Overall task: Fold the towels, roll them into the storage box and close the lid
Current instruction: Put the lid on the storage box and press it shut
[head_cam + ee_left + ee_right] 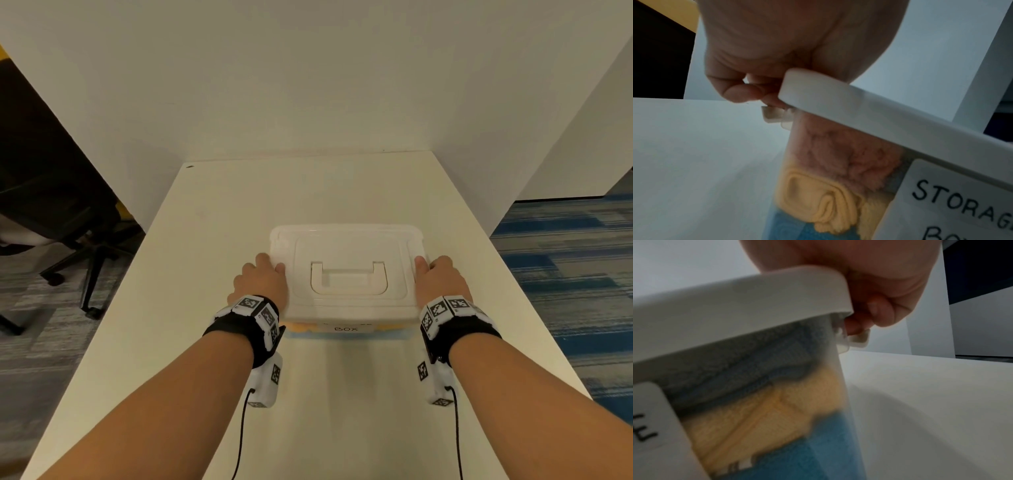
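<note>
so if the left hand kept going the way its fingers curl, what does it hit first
Probably the side latch under the lid rim: the left hand already grips that edge of the storage box, fingertips curled just above it.

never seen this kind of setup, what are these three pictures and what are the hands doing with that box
No machine here: a person wears three cameras. The head view looks down on a white table; the other two look along each wrist. The left hand and right hand grip opposite ends of the lid on a see-through storage box, fingers curled under its edge by the side latches. Rolled towels show inside: pink, yellow, blue. The black bands hold the wrist cameras.
</note>
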Tool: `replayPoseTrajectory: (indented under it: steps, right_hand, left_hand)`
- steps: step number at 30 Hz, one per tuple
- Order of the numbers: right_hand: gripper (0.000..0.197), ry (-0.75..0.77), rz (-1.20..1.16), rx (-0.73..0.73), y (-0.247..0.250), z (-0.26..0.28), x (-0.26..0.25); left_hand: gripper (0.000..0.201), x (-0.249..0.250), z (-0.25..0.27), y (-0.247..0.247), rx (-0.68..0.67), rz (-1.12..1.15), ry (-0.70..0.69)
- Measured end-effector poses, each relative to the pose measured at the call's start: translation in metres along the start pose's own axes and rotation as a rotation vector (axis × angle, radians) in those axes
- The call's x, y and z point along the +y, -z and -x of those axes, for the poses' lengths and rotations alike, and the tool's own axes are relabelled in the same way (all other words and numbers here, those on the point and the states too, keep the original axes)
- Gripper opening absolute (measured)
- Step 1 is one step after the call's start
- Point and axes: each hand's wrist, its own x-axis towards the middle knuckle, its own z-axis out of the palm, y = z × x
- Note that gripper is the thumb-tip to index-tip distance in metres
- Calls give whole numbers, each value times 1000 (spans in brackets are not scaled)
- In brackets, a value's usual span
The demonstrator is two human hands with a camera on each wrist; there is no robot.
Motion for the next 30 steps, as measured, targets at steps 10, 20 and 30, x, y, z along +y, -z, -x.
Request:
replayPoseTrajectory:
  steps: [10,20,30]
  right_hand:
    - [65,457,398,-137,6,-20,-29]
    - [55,436,318,-189,-7,-29,-25]
    - [53,472,222,-125,-17,-30,-14]
  left_hand:
    - [64,5,-20,13,-201,-251,-322]
    - [51,13,-25,22,-117,-243,-317]
    - [54,1,-22,-1,-58,-152,-344]
